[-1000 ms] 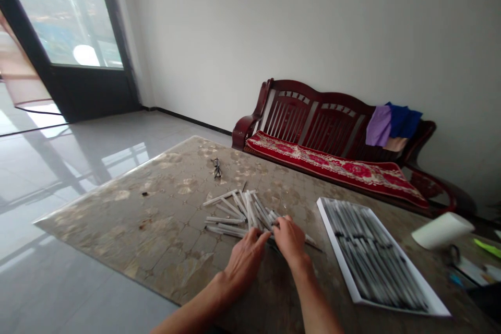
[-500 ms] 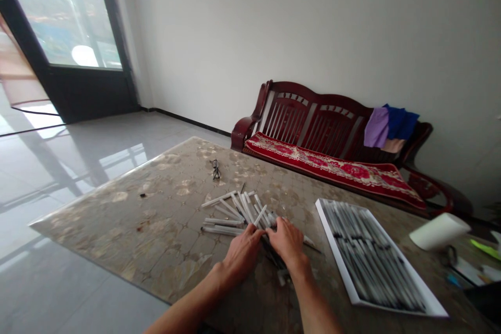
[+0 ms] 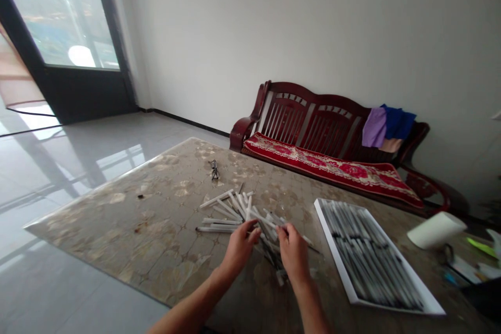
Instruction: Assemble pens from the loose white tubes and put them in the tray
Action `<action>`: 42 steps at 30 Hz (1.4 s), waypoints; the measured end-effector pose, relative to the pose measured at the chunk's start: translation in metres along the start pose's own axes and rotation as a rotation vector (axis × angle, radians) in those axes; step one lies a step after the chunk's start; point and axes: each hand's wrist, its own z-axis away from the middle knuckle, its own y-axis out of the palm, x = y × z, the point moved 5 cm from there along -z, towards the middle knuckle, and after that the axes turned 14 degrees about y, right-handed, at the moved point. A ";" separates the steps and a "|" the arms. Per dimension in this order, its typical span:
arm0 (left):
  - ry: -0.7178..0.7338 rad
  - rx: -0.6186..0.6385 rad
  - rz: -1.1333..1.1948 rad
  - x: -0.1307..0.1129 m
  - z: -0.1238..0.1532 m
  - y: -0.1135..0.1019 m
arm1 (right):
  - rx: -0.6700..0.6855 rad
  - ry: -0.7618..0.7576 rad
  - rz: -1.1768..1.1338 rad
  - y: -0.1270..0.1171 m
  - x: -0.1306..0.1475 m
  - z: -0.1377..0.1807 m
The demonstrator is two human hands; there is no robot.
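Observation:
Several slim clear and white pens (image 3: 223, 223) lie fanned out in a loose pile on the patterned table, with darker pens among them. Over the near side of this pile is my left hand (image 3: 239, 248), its thumb and fingers pinched together; what they hold is too small to make out. My right hand (image 3: 293, 253), just to the right, pinches the end of a whitish pen (image 3: 265, 220) that points left across the pile. To the right of that hand, a shallow white box (image 3: 334, 250) holds rows of similar pens with dark middles.
Eyeglasses (image 3: 214, 169) lie farther back on the table (image 3: 164, 182). A white paper roll (image 3: 436, 230) and a yellow-green item (image 3: 481, 246) are at the right. Behind the table stands a dark red wooden bench (image 3: 289, 109) with cloths (image 3: 385, 126) over its back.
My hands have moved apart from being close together over the pile. A whitish pen now extends from my right hand. The box of pens has stayed in place.

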 end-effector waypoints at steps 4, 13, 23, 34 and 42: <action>-0.331 -0.084 0.502 0.007 0.004 0.018 | 0.014 0.027 -0.247 0.004 -0.011 0.021; -0.295 -0.218 0.675 0.003 0.011 0.014 | 0.017 -0.064 -0.373 0.006 -0.009 0.026; -0.254 -0.297 0.695 0.016 0.013 0.011 | 0.186 0.086 -0.356 0.021 -0.014 0.020; -0.227 -0.350 0.689 0.016 0.014 0.010 | 0.216 0.100 -0.452 0.026 -0.013 0.016; -0.202 -0.426 0.668 0.015 0.015 0.006 | 0.161 0.058 -0.563 0.031 -0.009 0.015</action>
